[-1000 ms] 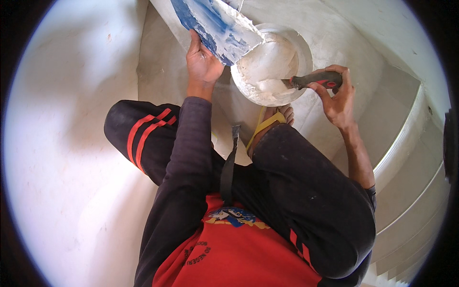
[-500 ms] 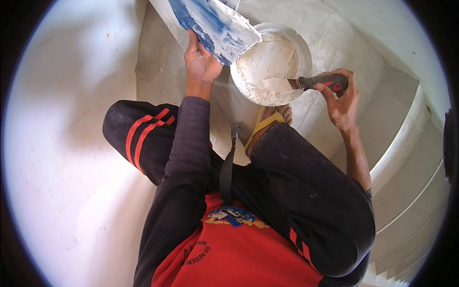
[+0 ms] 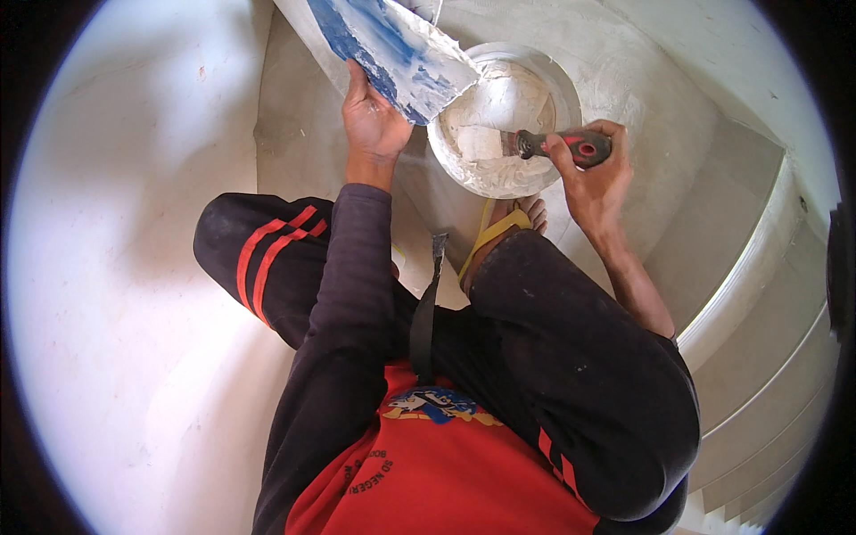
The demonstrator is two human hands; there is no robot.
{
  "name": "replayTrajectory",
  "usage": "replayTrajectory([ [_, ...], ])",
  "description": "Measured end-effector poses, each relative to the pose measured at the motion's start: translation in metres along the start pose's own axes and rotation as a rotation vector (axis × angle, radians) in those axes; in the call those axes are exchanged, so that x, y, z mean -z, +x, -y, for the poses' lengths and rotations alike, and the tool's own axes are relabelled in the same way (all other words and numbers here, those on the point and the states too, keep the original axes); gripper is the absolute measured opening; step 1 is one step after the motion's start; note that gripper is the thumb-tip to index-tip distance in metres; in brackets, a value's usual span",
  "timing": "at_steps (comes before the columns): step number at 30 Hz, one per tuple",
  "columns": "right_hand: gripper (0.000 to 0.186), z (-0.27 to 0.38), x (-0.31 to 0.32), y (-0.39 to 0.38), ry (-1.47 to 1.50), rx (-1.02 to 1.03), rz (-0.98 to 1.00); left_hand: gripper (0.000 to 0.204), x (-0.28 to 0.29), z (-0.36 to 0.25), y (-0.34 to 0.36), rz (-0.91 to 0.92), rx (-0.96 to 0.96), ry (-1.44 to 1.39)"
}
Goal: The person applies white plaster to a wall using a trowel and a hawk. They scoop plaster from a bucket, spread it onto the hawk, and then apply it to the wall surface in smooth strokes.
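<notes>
Right hand (image 3: 599, 174) grasps the handle of a scraper (image 3: 532, 144); blade rests on white paste (image 3: 522, 96) inside a bucket (image 3: 567, 94). Left hand (image 3: 379, 129) grasps a paste-smeared blue board (image 3: 379, 49) by its edge, fingers hidden beneath; board corner beside bucket's left rim. Bucket sits just beyond a yellow-strapped sandal (image 3: 501, 228).

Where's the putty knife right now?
Head view, upper half, right of centre: the putty knife is in the right hand, its blade within the white bucket, to the right of the paste-smeared blue sheet.
</notes>
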State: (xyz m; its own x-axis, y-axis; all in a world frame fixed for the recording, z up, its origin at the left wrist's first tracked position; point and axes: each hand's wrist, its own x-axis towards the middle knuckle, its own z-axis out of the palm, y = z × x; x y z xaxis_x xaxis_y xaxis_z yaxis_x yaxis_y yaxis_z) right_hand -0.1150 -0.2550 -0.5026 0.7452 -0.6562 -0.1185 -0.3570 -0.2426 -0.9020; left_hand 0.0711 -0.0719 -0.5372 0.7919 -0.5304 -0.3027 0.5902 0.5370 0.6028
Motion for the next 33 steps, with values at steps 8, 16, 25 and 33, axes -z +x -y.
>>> replayTrajectory([
  [8,0.04,0.011,0.025,-0.012,-0.149,0.108,-0.043,0.049,0.0,0.002,-0.004,0.022,0.029,-0.003],
  [16,0.04,0.011,0.042,0.0,-0.109,0.341,0.221,0.051,-0.008,0.002,-0.004,0.038,0.034,-0.011],
  [25,0.045,0.006,0.068,0.0,-0.224,0.584,0.147,0.051,-0.001,0.003,-0.003,0.019,0.027,-0.017],
  [33,0.029,-0.001,0.045,0.005,-0.399,0.972,0.31,0.054,-0.007,0.004,-0.004,-0.039,0.034,-0.053],
])
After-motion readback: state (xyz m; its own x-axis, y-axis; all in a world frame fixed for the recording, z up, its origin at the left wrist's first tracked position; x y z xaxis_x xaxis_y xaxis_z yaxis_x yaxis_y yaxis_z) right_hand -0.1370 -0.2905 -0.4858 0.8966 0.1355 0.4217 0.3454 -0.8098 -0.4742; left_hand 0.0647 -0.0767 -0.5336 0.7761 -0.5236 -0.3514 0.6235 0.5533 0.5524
